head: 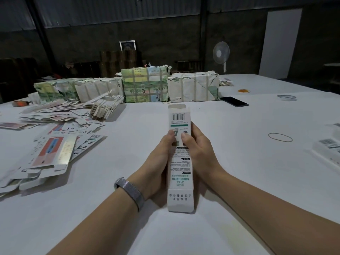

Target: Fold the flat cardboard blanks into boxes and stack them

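A long, narrow white cardboard box (pixel 180 162) with a barcode and green print is held lengthwise in front of me, above the white table (pixel 239 172). My left hand (pixel 160 162) grips its left side and my right hand (pixel 198 153) its right side, both thumbs pressing on the top face. The end flaps at both ends stand open. A loose heap of flat cardboard blanks (pixel 53 137) lies on the table to the left. Folded white boxes (pixel 329 150) rest at the right edge.
Wrapped, strapped bundles (pixel 147 85) line the far side of the table. A black phone (pixel 234 101), a tape roll (pixel 286 97), an orange ring (pixel 243 91) and a rubber band (pixel 280 137) lie to the right. A fan (pixel 221 52) stands behind.
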A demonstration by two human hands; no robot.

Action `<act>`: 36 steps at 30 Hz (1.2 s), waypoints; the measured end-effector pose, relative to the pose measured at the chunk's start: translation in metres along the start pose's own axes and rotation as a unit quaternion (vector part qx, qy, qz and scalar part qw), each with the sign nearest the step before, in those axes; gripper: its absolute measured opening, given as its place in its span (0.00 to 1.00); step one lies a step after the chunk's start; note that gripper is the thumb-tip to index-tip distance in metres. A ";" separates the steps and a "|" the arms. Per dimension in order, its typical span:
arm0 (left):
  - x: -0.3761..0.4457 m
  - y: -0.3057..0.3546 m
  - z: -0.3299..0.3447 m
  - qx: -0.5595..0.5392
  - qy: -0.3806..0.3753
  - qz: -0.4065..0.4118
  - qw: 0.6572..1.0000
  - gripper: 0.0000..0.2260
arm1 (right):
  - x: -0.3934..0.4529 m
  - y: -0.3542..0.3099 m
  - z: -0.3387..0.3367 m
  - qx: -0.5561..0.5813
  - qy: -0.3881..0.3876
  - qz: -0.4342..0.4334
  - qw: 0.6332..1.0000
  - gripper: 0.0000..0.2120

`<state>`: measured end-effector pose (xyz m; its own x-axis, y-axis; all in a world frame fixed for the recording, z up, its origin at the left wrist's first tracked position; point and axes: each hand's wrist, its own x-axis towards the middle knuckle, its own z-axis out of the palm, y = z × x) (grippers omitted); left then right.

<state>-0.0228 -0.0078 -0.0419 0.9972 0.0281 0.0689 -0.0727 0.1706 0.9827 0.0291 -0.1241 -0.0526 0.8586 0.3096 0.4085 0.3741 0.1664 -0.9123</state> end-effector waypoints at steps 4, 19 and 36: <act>0.005 -0.001 -0.001 0.041 0.019 0.043 0.998 0.14 | 0.000 -0.001 0.000 0.013 -0.014 0.000 1.000 0.21; 0.006 -0.004 -0.010 0.105 0.082 0.129 0.983 0.12 | -0.001 -0.001 0.001 0.009 -0.070 0.026 0.997 0.18; 0.006 -0.007 -0.014 0.113 0.161 0.160 0.967 0.18 | -0.007 -0.010 0.000 0.047 -0.153 0.063 0.985 0.16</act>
<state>-0.0169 0.0054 -0.0509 0.8651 0.3544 0.3551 -0.3357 -0.1171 0.9347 0.0194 -0.1284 -0.0459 0.7452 0.5985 0.2940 0.2241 0.1905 -0.9558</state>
